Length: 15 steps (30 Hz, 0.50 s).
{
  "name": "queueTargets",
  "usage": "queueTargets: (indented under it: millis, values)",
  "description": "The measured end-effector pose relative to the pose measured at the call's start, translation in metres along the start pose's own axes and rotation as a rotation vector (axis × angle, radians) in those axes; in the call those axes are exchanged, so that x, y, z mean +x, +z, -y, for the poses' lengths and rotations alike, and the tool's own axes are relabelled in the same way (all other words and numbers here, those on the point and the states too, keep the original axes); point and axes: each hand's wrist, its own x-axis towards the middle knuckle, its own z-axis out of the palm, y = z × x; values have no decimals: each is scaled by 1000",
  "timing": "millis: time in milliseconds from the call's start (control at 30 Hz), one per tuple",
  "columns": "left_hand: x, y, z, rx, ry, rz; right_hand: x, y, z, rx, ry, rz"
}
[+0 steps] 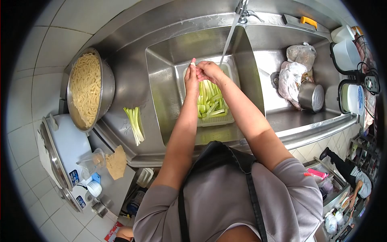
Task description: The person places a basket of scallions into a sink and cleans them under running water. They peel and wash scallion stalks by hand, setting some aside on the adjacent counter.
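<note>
Both my hands are close together over the left sink basin point(161, 92). My left hand point(192, 80) has its fingers pressed together around something small that I cannot make out. Beside it, my right hand point(210, 71) has its fingers bent inward at the left fingertips; what they pinch is too small to tell. Beneath them, a light perforated basket point(229, 120) holds cut green celery-like stalks point(211, 101). Water point(229, 40) runs from the faucet point(242, 10) just right of my hands. More stalks point(134, 125) lie on the steel counter at the left.
A large bowl of noodles point(85, 90) stands at the left. The right basin holds plastic bags point(291, 80) and a metal pot point(311, 97). An orange-handled tool point(308, 22) lies behind it. Another person point(360, 183) is at the far lower right.
</note>
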Motion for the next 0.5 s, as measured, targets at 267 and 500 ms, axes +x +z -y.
queueTargets:
  millis: [267,500]
  values:
    - [5,-3,5,0,46,4,-7,11,1,-83,-162,-135]
    - [2,1,2,27,57,12,3,5,-8,-96,-201,-156]
